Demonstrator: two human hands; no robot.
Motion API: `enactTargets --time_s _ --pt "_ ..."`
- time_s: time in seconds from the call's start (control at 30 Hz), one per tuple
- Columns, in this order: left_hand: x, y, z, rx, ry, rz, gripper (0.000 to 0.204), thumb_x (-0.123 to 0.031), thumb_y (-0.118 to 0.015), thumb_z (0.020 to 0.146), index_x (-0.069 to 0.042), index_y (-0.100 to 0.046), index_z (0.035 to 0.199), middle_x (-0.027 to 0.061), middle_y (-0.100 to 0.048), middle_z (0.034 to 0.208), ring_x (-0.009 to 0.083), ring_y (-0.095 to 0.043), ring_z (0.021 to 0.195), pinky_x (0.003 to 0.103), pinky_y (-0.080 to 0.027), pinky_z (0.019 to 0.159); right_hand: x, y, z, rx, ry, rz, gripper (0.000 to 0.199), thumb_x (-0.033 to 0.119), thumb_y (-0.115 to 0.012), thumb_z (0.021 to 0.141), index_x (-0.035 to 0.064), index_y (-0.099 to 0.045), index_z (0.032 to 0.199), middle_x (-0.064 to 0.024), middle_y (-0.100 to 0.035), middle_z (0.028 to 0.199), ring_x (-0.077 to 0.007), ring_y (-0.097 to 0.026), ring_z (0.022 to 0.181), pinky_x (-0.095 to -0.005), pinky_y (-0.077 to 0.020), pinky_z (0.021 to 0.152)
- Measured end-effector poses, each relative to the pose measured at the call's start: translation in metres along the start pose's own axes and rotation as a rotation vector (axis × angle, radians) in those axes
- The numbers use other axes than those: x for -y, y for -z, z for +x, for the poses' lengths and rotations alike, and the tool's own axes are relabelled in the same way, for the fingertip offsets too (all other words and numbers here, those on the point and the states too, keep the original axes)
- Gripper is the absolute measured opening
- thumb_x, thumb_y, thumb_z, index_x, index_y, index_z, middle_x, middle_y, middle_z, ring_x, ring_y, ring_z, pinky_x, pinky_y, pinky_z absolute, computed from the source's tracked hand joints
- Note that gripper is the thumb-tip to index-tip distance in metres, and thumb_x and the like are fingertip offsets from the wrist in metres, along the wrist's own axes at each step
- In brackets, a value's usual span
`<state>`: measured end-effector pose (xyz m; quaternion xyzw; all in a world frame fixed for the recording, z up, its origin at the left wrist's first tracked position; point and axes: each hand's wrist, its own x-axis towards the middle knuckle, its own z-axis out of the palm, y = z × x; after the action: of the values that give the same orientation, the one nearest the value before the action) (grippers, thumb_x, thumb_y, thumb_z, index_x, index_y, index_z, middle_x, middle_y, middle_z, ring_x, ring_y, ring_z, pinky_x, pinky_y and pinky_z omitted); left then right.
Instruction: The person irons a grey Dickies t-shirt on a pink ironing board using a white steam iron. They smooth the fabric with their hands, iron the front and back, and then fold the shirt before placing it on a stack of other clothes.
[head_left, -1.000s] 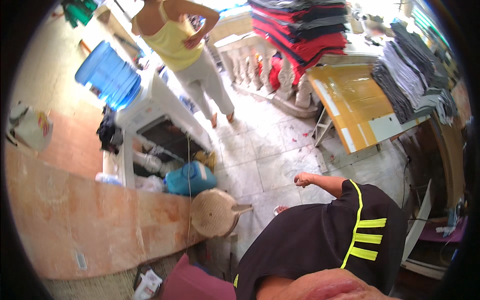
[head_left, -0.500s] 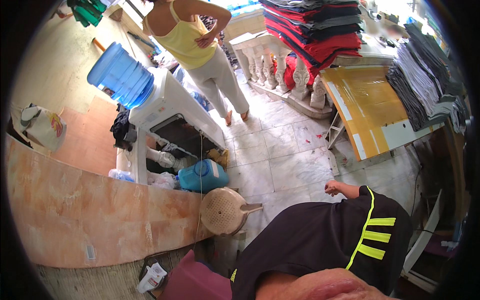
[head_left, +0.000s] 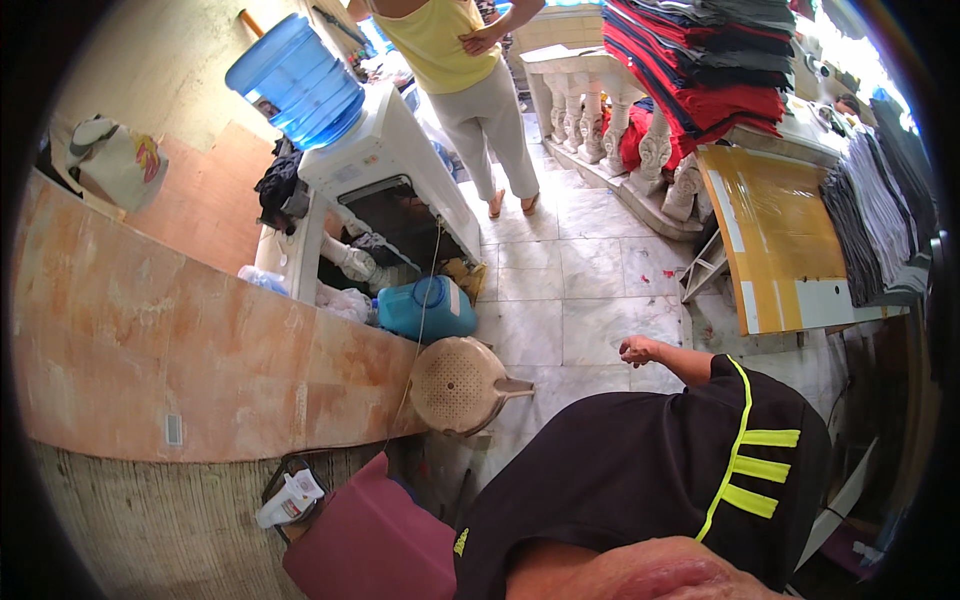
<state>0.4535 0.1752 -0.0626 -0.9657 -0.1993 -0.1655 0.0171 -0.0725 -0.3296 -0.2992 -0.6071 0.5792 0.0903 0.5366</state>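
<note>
My right hand (head_left: 638, 350) reaches out past my black shirt (head_left: 620, 450) with yellow stripes, over the pale marble floor (head_left: 585, 270). Its fingers look loosely curled, and I see nothing in them. My left hand is out of the picture. A beige plastic stool (head_left: 455, 385) with a perforated seat and a short handle stands to the left of my right hand, apart from it. Behind the stool lies a blue-green plastic jug (head_left: 425, 308).
A white water dispenser (head_left: 395, 140) carries a blue bottle (head_left: 300, 85). Beyond it stands a person in a yellow top (head_left: 430, 50). Stacked red and dark cloth (head_left: 690, 80) rises above a balustrade (head_left: 655, 150). Grey cloth piles (head_left: 875, 210) sit by a taped brown board (head_left: 775, 240). Lower left is a maroon chair (head_left: 375, 535).
The view has shifted, so the room's things sit higher and mostly farther right in the picture. My right hand has moved slightly left and up in the picture, fingers still curled.
</note>
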Motion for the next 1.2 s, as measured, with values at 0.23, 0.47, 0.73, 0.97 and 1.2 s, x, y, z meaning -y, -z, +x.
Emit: enactTargets --time_s 0.23,0.47,0.73,0.97,1.2 --pt "0.0 -0.006 0.032 0.103 0.086 0.112 0.075 -0.072 -0.029 0.093 -0.025 -0.036 0.151 0.0089 -0.033 0.157 0.0369 -0.033 0.141 0.067 -0.028 0.105 -0.028 -0.028 0.017 0.08 -0.152 -0.049 0.041 0.021 -0.06 0.083 0.0042 -0.063 0.121 -0.0107 -0.072 0.09 -0.023 -0.073 0.073 -0.0364 -0.0601 0.06" --pt "0.009 -0.038 0.041 0.108 0.081 0.025 0.075 -0.071 -0.03 0.093 -0.024 -0.035 0.151 0.0085 -0.029 0.158 0.0322 -0.028 0.144 0.061 -0.027 0.108 -0.016 -0.047 0.045 0.165 0.078 -0.052 0.034 0.024 -0.061 0.088 0.0051 -0.064 0.116 -0.0108 -0.071 0.088 -0.0228 -0.071 0.072 -0.0344 -0.0558 0.059" --pt "0.017 -0.045 0.041 0.088 0.0 -0.035 0.073 -0.067 -0.031 0.095 -0.021 -0.032 0.153 0.0139 -0.023 0.16 0.0363 -0.019 0.147 0.064 -0.017 0.111 0.091 -0.069 0.044 0.162 0.041 -0.172 0.042 0.023 -0.06 0.09 0.0025 -0.058 0.127 -0.0128 -0.071 0.101 -0.0202 -0.071 0.078 -0.0318 -0.0553 0.063" --pt "0.021 -0.046 0.04 0.052 -0.03 -0.033 0.072 -0.064 -0.034 0.096 -0.018 -0.033 0.152 0.0174 -0.025 0.158 0.0395 -0.021 0.146 0.065 -0.019 0.111 0.121 -0.064 0.061 0.202 0.146 -0.296 0.043 0.022 -0.061 0.088 0.0008 -0.058 0.126 -0.014 -0.07 0.099 -0.0221 -0.07 0.078 -0.0328 -0.0549 0.064" --pt "0.014 -0.037 0.039 0.063 -0.006 0.006 0.07 -0.062 -0.033 0.097 -0.019 -0.032 0.152 0.0174 -0.024 0.158 0.0397 -0.02 0.146 0.064 -0.019 0.111 0.122 -0.059 0.094 0.277 0.429 -0.47 0.039 0.023 -0.062 0.086 -0.0013 -0.063 0.117 -0.0146 -0.071 0.092 -0.0226 -0.069 0.078 -0.0338 -0.0563 0.066"
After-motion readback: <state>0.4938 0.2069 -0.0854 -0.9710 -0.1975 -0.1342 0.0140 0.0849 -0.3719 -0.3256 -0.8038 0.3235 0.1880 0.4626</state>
